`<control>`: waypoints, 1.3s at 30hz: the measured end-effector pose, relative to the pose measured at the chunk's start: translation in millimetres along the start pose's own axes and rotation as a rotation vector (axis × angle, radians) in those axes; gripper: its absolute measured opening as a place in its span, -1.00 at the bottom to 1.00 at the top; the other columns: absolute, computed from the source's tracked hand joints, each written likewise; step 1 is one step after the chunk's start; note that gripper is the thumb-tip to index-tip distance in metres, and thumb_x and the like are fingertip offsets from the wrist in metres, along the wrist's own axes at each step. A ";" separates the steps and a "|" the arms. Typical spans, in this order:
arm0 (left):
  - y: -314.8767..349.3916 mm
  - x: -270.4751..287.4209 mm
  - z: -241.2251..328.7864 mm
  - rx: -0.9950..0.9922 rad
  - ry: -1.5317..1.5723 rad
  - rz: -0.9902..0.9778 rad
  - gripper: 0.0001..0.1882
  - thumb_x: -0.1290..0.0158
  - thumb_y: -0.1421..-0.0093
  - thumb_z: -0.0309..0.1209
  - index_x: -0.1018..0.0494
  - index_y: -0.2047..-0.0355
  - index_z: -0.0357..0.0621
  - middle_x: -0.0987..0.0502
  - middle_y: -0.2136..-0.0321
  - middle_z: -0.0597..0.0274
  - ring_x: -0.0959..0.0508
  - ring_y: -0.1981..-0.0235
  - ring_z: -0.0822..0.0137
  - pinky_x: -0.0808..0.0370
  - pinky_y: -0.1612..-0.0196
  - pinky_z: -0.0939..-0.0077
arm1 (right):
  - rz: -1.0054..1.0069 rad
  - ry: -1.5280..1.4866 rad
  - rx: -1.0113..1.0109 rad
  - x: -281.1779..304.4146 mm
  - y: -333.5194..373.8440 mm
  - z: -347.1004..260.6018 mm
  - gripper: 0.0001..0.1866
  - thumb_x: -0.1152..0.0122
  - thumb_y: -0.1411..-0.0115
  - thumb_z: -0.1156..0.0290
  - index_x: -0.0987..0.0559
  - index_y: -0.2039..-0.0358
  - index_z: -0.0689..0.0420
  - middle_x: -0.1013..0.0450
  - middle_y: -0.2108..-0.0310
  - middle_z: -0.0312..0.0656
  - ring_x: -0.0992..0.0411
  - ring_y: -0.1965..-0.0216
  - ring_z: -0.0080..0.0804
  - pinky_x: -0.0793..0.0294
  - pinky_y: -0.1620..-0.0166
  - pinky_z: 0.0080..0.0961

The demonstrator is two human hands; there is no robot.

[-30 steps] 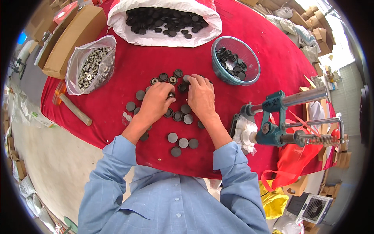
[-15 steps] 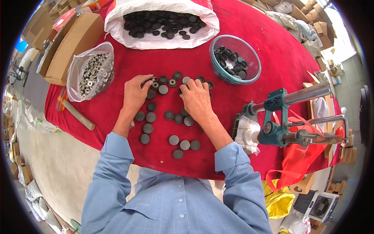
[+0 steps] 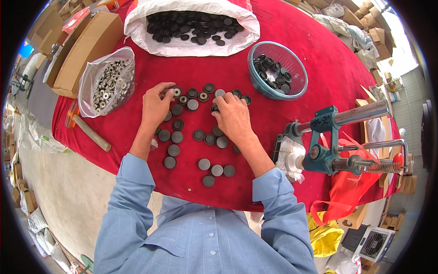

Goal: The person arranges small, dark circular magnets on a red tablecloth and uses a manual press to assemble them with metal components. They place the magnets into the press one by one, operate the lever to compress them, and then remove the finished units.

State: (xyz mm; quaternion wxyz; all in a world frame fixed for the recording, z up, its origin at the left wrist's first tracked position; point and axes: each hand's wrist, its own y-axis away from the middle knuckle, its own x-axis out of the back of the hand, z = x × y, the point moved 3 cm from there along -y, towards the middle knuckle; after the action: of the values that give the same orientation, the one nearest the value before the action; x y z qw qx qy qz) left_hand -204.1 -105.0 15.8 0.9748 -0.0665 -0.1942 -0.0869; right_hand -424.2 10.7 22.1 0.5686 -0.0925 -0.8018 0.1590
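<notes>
My left hand (image 3: 155,106) is at the far left end of a group of round black caps. Its thumb and index finger are closed at the edge of a black cap with a metal insert (image 3: 177,92). Another cap holding a metal insert (image 3: 203,96) lies farther right among open caps. My right hand (image 3: 233,118) has its fingers bent down on a black cap (image 3: 215,108), partly hiding it. Around both hands, more caps lie loose, some hollow side up, some with the grey smooth face (image 3: 192,104) up.
A white sack (image 3: 191,49) of black caps lies at the back. A clear bag (image 3: 129,86) of metal inserts and a hammer (image 3: 93,134) are left. A plastic bowl (image 3: 299,89) of caps stands back right, near a green hand press (image 3: 319,153). Red cloth (image 3: 182,182) covers the table.
My left hand has drawn slightly left and back, uncovering the cap with a metal insert at its fingertips. My right hand has shifted slightly, with its fingers on a cap.
</notes>
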 end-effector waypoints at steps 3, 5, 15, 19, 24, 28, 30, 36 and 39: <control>-9.9 10.1 -7.0 -0.004 -0.213 -0.038 -0.75 -0.18 -0.30 -0.46 -0.68 0.06 -0.27 -0.74 0.31 0.02 -0.74 0.28 0.25 -0.64 0.14 0.37 | -0.021 -0.110 -0.049 1.3 -3.1 2.3 -0.70 -0.49 -0.10 0.41 -0.62 0.15 0.09 -0.51 0.21 -0.12 -0.57 0.17 -0.09 -0.52 0.10 -0.11; -14.7 14.0 -12.4 -0.070 -0.305 -0.011 -0.76 -0.19 -0.29 -0.44 -0.69 0.08 -0.26 -0.72 0.32 0.01 -0.73 0.29 0.20 -0.63 0.16 0.32 | -0.043 -0.231 -0.126 3.1 -8.6 3.2 -0.75 -0.46 -0.12 0.42 -0.65 0.17 0.11 -0.52 0.24 -0.09 -0.58 0.23 -0.03 -0.55 0.15 -0.08; -2.4 2.7 1.0 -0.270 -0.232 0.008 -0.77 -0.26 -0.23 -0.40 -0.68 0.14 -0.24 -0.62 0.27 0.01 -0.66 0.30 0.10 -0.60 0.16 0.24 | 0.221 -0.254 0.029 -15.1 -41.7 -6.7 -0.87 -0.33 -0.15 0.55 -0.67 0.27 0.11 -0.53 0.29 -0.16 -0.59 0.29 -0.07 -0.61 0.21 -0.14; -1.9 -20.7 7.0 -0.366 -0.316 -0.103 -0.71 -0.27 -0.22 -0.37 -0.68 0.08 -0.22 -0.61 0.23 0.02 -0.60 0.15 0.00 -0.55 0.02 0.12 | 0.224 -0.109 0.108 -25.3 -39.3 -9.2 -0.84 -0.28 -0.08 0.59 -0.66 0.30 0.11 -0.53 0.26 -0.19 -0.57 0.25 -0.14 -0.61 0.17 -0.18; -9.5 -39.6 4.7 -0.385 -0.436 -0.136 -0.71 -0.26 -0.22 -0.36 -0.69 0.07 -0.17 -0.58 0.18 0.03 -0.57 0.07 -0.01 -0.52 -0.04 0.10 | 0.158 -0.037 0.184 -26.2 -35.9 -16.0 -0.79 -0.26 -0.05 0.59 -0.66 0.25 0.14 -0.53 0.22 -0.19 -0.54 0.17 -0.15 -0.58 0.07 -0.19; -17.5 -41.2 4.5 -0.370 -0.455 -0.169 -0.73 -0.24 -0.22 -0.40 -0.69 0.07 -0.17 -0.57 0.17 0.04 -0.57 0.06 0.00 -0.52 -0.06 0.11 | 0.174 0.014 0.215 -24.5 -26.3 -16.1 -0.75 -0.27 -0.03 0.58 -0.66 0.23 0.18 -0.52 0.20 -0.17 -0.50 0.13 -0.17 -0.53 0.00 -0.21; -17.5 -38.5 0.4 -0.360 -0.460 -0.171 -0.73 -0.23 -0.22 -0.42 -0.69 0.08 -0.16 -0.57 0.16 0.04 -0.56 0.05 0.00 -0.51 -0.07 0.10 | 0.190 0.059 0.235 -23.5 -20.4 -20.3 -0.75 -0.27 -0.03 0.57 -0.65 0.22 0.21 -0.52 0.20 -0.17 -0.48 0.11 -0.18 -0.49 -0.03 -0.22; -14.9 -37.0 2.3 -0.393 -0.482 -0.165 -0.72 -0.24 -0.21 -0.43 -0.69 0.05 -0.13 -0.56 0.15 0.06 -0.55 0.03 -0.01 -0.50 -0.11 0.10 | 0.109 0.274 0.262 -24.8 -17.9 -37.0 -0.82 -0.23 -0.09 0.46 -0.67 0.28 0.18 -0.51 0.21 -0.19 -0.46 0.11 -0.20 -0.43 -0.02 -0.20; -7.0 -37.9 3.8 -0.391 -0.480 -0.173 -0.70 -0.25 -0.21 -0.43 -0.69 0.04 -0.12 -0.56 0.14 0.07 -0.54 0.02 -0.01 -0.50 -0.12 0.10 | 0.082 0.259 0.248 -23.1 -19.3 -33.2 -0.82 -0.23 -0.09 0.45 -0.68 0.28 0.16 -0.51 0.23 -0.21 -0.47 0.10 -0.21 -0.42 -0.02 -0.20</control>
State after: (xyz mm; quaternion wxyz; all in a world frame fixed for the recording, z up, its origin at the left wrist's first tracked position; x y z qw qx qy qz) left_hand -241.3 -105.8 5.1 0.8589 -0.2543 -0.4032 -0.1871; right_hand -384.5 -9.9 18.8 0.6672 -0.0740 -0.6916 0.2666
